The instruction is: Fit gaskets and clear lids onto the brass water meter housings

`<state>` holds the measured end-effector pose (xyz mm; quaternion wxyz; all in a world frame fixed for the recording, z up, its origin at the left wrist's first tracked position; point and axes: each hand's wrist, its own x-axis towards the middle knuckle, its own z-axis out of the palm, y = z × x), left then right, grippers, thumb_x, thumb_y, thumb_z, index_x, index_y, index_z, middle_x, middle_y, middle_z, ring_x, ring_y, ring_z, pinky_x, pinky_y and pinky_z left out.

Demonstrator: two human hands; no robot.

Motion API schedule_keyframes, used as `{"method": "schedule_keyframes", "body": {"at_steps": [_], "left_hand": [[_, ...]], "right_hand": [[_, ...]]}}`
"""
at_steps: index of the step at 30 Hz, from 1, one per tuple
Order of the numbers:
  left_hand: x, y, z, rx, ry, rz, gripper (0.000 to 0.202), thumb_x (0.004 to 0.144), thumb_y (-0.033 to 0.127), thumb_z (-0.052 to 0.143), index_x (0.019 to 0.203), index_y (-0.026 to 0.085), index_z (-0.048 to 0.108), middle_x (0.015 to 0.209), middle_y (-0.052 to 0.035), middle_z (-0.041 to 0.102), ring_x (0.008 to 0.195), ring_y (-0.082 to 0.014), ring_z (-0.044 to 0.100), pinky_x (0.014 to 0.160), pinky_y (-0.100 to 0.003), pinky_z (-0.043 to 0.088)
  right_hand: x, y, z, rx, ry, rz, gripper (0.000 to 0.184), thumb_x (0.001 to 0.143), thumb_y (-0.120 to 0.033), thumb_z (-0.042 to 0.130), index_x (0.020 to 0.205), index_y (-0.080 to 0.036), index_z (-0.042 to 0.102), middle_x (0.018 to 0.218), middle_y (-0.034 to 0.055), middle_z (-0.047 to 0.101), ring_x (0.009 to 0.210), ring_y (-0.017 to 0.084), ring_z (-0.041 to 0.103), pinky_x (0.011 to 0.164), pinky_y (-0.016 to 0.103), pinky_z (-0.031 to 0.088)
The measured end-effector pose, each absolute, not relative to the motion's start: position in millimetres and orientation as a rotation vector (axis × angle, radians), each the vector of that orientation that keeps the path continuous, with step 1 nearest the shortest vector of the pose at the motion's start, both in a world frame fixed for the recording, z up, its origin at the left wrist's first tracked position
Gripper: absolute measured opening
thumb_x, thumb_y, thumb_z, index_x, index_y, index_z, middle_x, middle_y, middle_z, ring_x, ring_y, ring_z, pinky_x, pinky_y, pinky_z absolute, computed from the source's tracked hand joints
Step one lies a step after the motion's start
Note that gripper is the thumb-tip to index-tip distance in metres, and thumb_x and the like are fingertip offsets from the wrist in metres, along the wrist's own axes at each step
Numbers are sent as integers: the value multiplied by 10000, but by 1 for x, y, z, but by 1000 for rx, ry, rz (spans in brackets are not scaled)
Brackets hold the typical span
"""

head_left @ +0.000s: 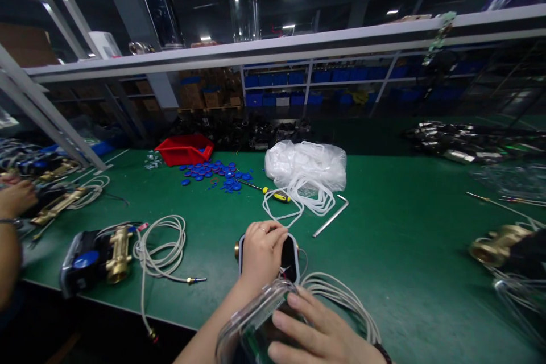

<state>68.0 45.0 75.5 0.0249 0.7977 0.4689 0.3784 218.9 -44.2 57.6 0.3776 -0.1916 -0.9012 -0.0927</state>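
Observation:
My left hand (263, 247) is bent over a black meter housing (290, 255) with a white seal around its rim. Its fingers are bunched together at the far edge, and the fingertips are hidden, so what they pinch is unclear. A brass fitting (236, 249) sticks out on the housing's left side. Close to me, my right hand (318, 327) grips a clear plastic cover (251, 324), held tilted in front of the housing. Grey cable (341, 290) lies coiled to the right of the housing.
Beyond the housing lie white square seals (318, 202), a plastic bag (305, 165), a yellow-black screwdriver (277, 194) and a hex key (330, 217). Blue caps (209, 170) are scattered by a red bin (183, 151). Meter assemblies (91, 259) flank me; another person's hand (17, 196) works at left.

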Motion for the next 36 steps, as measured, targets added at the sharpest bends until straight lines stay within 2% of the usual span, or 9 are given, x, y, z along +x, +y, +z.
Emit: {"method": "schedule_keyframes", "body": {"at_steps": [6, 8, 11, 13, 20, 25, 29, 34, 36], "left_hand": [[30, 32, 75, 2462, 1472, 1267, 248, 842, 225, 595, 1078, 261, 662, 1067, -68, 682, 998, -238, 607, 992, -514, 396], [16, 28, 69, 2371, 1506, 1285, 203, 857, 289, 572, 1021, 264, 688, 1021, -65, 701, 969, -239, 626, 971, -507, 431], [6, 21, 55, 2135, 1517, 1247, 273, 890, 351, 495, 1060, 251, 683, 1032, -74, 709, 981, -225, 642, 907, -420, 508], [7, 17, 48, 1943, 1521, 1249, 324, 903, 359, 453, 1110, 228, 665, 1085, -83, 698, 1032, -218, 636, 892, -375, 526], [6, 15, 44, 1540, 1424, 1262, 354, 868, 434, 493, 1048, 206, 695, 1129, -93, 679, 1101, -240, 604, 990, -406, 462], [-11, -5, 27, 1513, 1229, 1060, 648, 843, 418, 564, 1419, 232, 333, 1463, -112, 383, 1345, -258, 360, 1109, -450, 301], [-18, -15, 14, 1679, 1285, 904, 689, 839, 321, 587, 1443, 255, 263, 1499, -121, 308, 1382, -281, 274, 1128, -520, 212], [-7, -18, 8, 1857, 1325, 896, 1013, 718, 225, 722, 1473, 282, 48, 1525, -154, 227, 1393, -317, 220, 1100, -549, 260], [-1, -21, 7, 1883, 1391, 914, 1022, 725, 196, 701, 1470, 286, 6, 1521, -162, 233, 1391, -316, 225, 1088, -548, 289]], "right_hand": [[236, -40, 24, -875, -1992, -35, 622, 884, -29, 332, 1443, -298, 286, 1463, 36, 357, 1326, 226, 347, 992, 396, 455], [239, -36, 23, -1084, -1825, 101, 559, 894, -64, 394, 1409, -282, 368, 1390, 55, 465, 1262, 203, 447, 981, 371, 469], [232, -22, 26, -1267, -1570, 495, 353, 914, -291, 510, 1259, -236, 568, 1229, 88, 607, 1113, 213, 584, 908, 357, 525], [222, -10, 28, -1266, -1453, 736, 347, 899, -405, 529, 1167, -214, 641, 1159, 99, 649, 1058, 230, 617, 887, 378, 535], [214, 11, 28, -1221, -1413, 926, 399, 870, -504, 538, 1075, -198, 691, 1085, 117, 679, 1031, 246, 625, 917, 428, 503], [233, -3, 29, -1028, -1531, 1244, 653, 808, -470, 649, 1379, -251, 419, 1377, 115, 473, 1195, 248, 512, 873, 385, 533], [241, -10, 29, -1050, -1657, 1300, 631, 832, -315, 645, 1401, -294, 373, 1439, 84, 395, 1257, 241, 444, 899, 371, 516], [235, -6, 31, -1121, -1809, 1202, 842, 739, -208, 727, 1445, -288, 275, 1451, 89, 363, 1278, 244, 404, 905, 353, 504], [233, -4, 31, -1155, -1820, 1187, 835, 739, -195, 713, 1444, -288, 275, 1451, 92, 359, 1246, 244, 437, 845, 337, 530]]}}
